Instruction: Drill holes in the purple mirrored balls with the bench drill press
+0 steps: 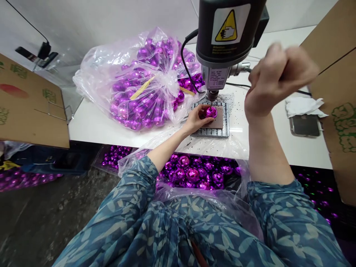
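Under the bit of a drill press [214, 72], a shiny purple faceted ball [211, 112] rests on a brown board [219, 122] over the grey metal base [226, 128]. My left hand [197, 119] pinches this ball from its left side, thumb in front. The drill bit comes down to the top of the ball; whether it has entered cannot be seen. To the right of the drill head, my right hand [275, 79] is closed in a fist, partly blurred. A metal lever [246, 68] runs from the press hub into that fist, which hides its end.
A tied clear bag [144, 85] of purple balls lies on the white table [91, 120]. More balls [191, 174] fill plastic below the table edge. A phone [306, 125] with tissue [303, 106] lies at right. Cardboard boxes [30, 100] flank both sides. Dark shavings surround the base.
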`<control>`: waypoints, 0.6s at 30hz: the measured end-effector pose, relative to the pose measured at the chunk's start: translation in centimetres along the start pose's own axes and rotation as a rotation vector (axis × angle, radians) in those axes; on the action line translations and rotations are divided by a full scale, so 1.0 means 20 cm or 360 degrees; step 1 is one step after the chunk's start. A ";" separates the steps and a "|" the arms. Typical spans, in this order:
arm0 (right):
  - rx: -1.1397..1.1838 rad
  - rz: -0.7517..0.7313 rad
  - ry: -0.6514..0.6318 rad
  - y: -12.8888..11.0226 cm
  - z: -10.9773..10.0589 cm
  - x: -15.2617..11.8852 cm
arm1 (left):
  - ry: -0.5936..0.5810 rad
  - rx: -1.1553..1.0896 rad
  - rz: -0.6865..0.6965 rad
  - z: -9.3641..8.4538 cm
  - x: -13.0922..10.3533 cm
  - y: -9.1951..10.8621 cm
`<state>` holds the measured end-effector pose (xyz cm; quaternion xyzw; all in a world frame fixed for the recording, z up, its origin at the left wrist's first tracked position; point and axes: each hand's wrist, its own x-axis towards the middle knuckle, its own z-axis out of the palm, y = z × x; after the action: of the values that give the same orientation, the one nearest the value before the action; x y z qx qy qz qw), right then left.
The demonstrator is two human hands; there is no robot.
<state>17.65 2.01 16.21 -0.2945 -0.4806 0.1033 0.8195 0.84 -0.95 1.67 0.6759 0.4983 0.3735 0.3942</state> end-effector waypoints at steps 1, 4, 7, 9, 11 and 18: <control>0.0026 -0.0027 0.0025 -0.02 0.05 0.07 | 0.0019 -0.0019 -0.0005 0.01 0.00 0.00; 0.0025 0.0097 -0.0078 -0.04 0.15 0.27 | 0.0108 -0.0047 -0.0018 0.03 -0.01 0.01; -0.0070 0.0273 -0.0253 -0.01 0.18 0.38 | 0.0234 -0.0008 -0.0018 -0.01 -0.06 0.07; -0.0079 0.0254 -0.0258 0.02 0.17 0.40 | 0.0161 0.0041 -0.0017 -0.09 -0.14 0.14; -0.0015 0.0190 -0.0218 0.05 0.17 0.40 | -0.0264 0.0113 -0.0041 -0.23 -0.25 0.24; 0.0064 0.0156 -0.0202 0.09 0.18 0.40 | -0.1230 0.0572 -0.0168 -0.50 -0.36 0.40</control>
<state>18.97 8.44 22.33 -0.2941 -0.5145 0.1714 0.7870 -6.68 -7.85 12.09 0.7975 0.4051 -0.0205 0.4465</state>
